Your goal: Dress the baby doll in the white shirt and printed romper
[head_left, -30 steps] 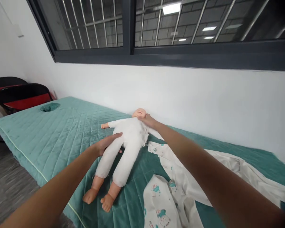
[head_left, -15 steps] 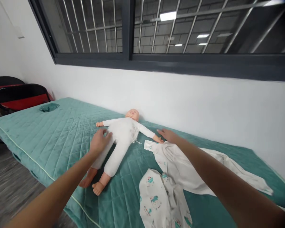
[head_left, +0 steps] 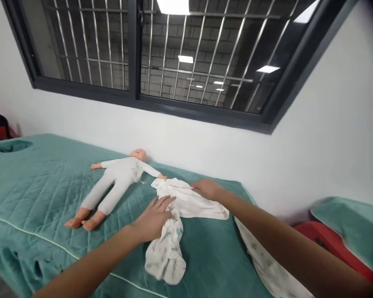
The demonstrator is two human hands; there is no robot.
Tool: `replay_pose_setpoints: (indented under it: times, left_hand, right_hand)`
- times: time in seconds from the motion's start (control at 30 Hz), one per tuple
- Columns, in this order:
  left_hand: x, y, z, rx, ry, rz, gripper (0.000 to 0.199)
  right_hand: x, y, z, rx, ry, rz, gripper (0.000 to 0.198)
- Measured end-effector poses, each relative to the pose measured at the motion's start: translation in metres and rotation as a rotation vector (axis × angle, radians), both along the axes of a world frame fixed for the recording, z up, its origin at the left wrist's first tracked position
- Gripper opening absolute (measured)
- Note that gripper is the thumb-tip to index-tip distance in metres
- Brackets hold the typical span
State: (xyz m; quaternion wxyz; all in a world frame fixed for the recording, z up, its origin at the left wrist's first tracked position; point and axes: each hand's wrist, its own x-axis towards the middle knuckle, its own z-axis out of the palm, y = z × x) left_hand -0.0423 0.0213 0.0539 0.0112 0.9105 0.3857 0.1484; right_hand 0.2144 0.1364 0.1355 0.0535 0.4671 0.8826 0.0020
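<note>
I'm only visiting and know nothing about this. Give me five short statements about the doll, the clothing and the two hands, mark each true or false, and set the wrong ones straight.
1. The doll lies on the green cover. True.
2. The doll's feet point toward the wall. False: its head is the end by the wall.
3. The left hand is at the printed part of the clothing. True.
4. The right hand is holding the doll's foot. False: it is at white cloth, away from the doll.
5. Both hands are bare. True.
</note>
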Motion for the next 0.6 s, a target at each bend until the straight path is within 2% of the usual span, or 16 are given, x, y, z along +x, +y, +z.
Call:
replay_pose_setpoints:
  times: [0.1, 0.2, 0.27, 0.37, 0.47, 0.53, 0.6]
  left_hand:
    - [0.033, 0.003, 0.023, 0.121, -0.07, 0.101, 0.052]
    - [0.063, 0.002, 0.043, 0.185, -0.034, 0.11, 0.038]
    - [0.074, -0.001, 0.054, 0.211, 0.007, 0.095, 0.028]
    - [0.075, -0.012, 0.068, 0.286, 0.005, 0.121, 0.025]
    - [0.07, -0.03, 0.078, 0.312, -0.088, 0.213, 0.027]
    - [0.072, -0.045, 0.081, 0.273, -0.173, 0.273, 0.027]
    - [0.077, -0.063, 0.082, 0.19, -0.244, 0.31, 0.029]
  right_hand:
    - [0.0, -0.047, 0.019, -0.015, 0.026, 0.119, 0.034]
    - [0.008, -0.091, 0.037, -0.017, 0.059, 0.167, 0.035]
    - [0.02, -0.115, 0.048, 0.001, 0.091, 0.117, 0.035]
    - [0.043, -0.145, 0.056, -0.074, 0.113, -0.09, 0.039]
    - [0.055, -0.169, 0.043, -0.297, 0.22, -0.254, 0.053]
    - [0.048, -0.183, 0.019, -0.433, 0.469, -0.249, 0.055]
    - [0.031, -0.196, -0.013, -0.559, 0.814, -0.234, 0.052]
